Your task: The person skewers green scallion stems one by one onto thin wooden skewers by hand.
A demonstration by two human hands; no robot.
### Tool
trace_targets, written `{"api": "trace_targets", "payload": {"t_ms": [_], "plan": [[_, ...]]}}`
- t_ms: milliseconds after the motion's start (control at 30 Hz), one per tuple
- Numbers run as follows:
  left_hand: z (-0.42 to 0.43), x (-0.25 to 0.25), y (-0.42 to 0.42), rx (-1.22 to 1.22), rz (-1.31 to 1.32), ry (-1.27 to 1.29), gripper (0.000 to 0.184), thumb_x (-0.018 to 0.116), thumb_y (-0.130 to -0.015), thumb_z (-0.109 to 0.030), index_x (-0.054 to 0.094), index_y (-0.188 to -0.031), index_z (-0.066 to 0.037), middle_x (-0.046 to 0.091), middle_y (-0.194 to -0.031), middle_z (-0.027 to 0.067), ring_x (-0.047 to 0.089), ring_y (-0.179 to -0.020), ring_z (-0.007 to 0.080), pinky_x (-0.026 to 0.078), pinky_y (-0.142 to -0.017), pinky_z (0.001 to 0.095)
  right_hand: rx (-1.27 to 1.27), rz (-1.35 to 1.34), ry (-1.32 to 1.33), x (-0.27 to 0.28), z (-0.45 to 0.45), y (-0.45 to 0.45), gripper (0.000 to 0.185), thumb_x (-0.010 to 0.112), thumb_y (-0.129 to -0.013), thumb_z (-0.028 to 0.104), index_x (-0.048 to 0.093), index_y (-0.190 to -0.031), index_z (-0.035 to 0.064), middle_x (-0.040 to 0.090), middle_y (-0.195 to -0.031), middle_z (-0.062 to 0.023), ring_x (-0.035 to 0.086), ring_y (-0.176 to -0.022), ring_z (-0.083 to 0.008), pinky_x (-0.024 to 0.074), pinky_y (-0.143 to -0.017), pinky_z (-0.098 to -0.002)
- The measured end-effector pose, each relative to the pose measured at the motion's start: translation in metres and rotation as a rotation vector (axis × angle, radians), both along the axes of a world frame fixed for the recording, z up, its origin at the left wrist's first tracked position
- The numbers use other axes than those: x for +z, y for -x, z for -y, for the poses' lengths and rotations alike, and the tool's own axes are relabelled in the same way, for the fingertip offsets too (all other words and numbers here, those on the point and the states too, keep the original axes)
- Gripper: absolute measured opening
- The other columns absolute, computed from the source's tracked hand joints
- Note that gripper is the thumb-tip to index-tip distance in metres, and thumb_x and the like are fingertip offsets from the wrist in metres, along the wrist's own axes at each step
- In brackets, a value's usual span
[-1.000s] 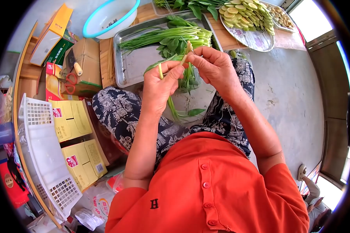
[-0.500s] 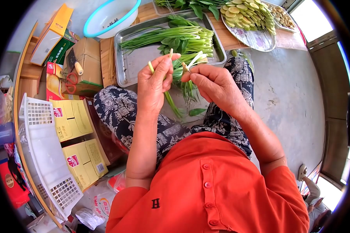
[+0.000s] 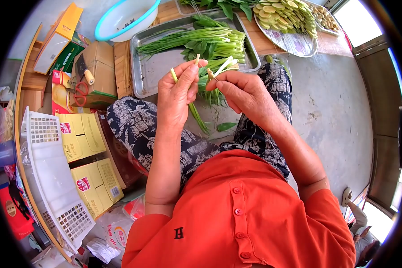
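**Hands pinching green stalks and a small pale piece in front of a metal tray, seen from above.**

The left hand (image 3: 178,89) is closed on slender green stalks (image 3: 196,117); two pale ends project above the fingers, and the lower lengths hang beneath the palm. The right hand (image 3: 248,93), apart from the left, grips a small pale piece (image 3: 210,75) between thumb and forefinger; its exact nature cannot be told. Both hands are raised over the wearer's patterned trousers (image 3: 138,127), near the front edge of the metal tray (image 3: 154,78).

The tray lies on a wooden table (image 3: 167,15) and bears a bundle of long green stems (image 3: 178,41) with leafy greens (image 3: 201,48) over part of it. White-ended stems (image 3: 225,67) lie at its near side, just beyond the right hand. To the left of the tray stands a blue-rimmed basin (image 3: 107,24); to the right, a plate (image 3: 295,48) holds skewered slices (image 3: 281,15). A loose leaf (image 3: 226,127) rests on the floor (image 3: 330,98) between the knees. At far left, red-handled scissors (image 3: 81,94) are set against a cardboard box (image 3: 103,67). Another person (image 3: 362,230) is partly visible at lower right.
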State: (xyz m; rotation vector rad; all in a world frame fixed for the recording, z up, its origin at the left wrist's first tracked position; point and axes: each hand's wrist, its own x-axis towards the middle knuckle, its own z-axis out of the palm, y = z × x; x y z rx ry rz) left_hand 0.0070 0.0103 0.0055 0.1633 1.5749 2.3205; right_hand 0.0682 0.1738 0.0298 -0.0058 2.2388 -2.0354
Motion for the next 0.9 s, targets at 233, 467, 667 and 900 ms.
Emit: {"api": "trace_targets", "payload": {"t_ms": [233, 467, 667, 900], "plan": [[0.0022, -0.0022, 0.0008, -0.021, -0.008, 0.027, 0.027, 0.058, -0.093, -0.019, 0.064, -0.109, 0.002, 0.051, -0.074, -0.0040, 0.038, -0.052, 0.0017, 0.025, -0.045, 0.0159, 0.009, -0.002, 0.000, 0.0008, 0.0003, -0.0004, 0.022, 0.051, -0.095, 0.017, 0.066, -0.097, 0.0008, 0.048, -0.056, 0.0037, 0.041, -0.049, -0.0037, 0.0344, -0.045, -0.0217], [0.0029, -0.0022, 0.0010, -0.021, -0.008, 0.035, 0.026, 0.059, -0.093, -0.019, 0.065, -0.108, 0.001, 0.051, -0.073, -0.0045, 0.038, -0.052, 0.0017, 0.025, -0.046, 0.0161, 0.017, 0.009, 0.006, -0.0014, 0.0008, 0.0016, 0.022, 0.051, -0.095, 0.018, 0.066, -0.097, 0.0015, 0.046, -0.055, 0.0039, 0.041, -0.049, -0.0036, 0.0339, -0.045, -0.0213], [0.0037, -0.0039, 0.0007, -0.014, -0.030, 0.047, 0.023, 0.061, -0.092, -0.017, 0.067, -0.106, 0.000, 0.048, -0.069, -0.0060, 0.037, -0.052, 0.0015, 0.025, -0.046, 0.0163, 0.025, 0.017, 0.005, 0.0010, 0.0014, 0.0010, 0.022, 0.051, -0.095, 0.017, 0.066, -0.096, 0.0007, 0.045, -0.055, 0.0039, 0.040, -0.049, -0.0038, 0.0331, -0.045, -0.0213], [0.0052, -0.0045, 0.0000, -0.007, -0.051, 0.064, 0.021, 0.062, -0.091, -0.015, 0.068, -0.104, 0.000, 0.046, -0.064, -0.0077, 0.035, -0.052, 0.0006, 0.024, -0.045, 0.0163, 0.026, 0.012, 0.008, 0.0000, 0.0020, -0.0001, 0.022, 0.051, -0.096, 0.016, 0.066, -0.096, -0.0001, 0.045, -0.055, 0.0040, 0.040, -0.049, -0.0039, 0.0325, -0.045, -0.0212]]}}
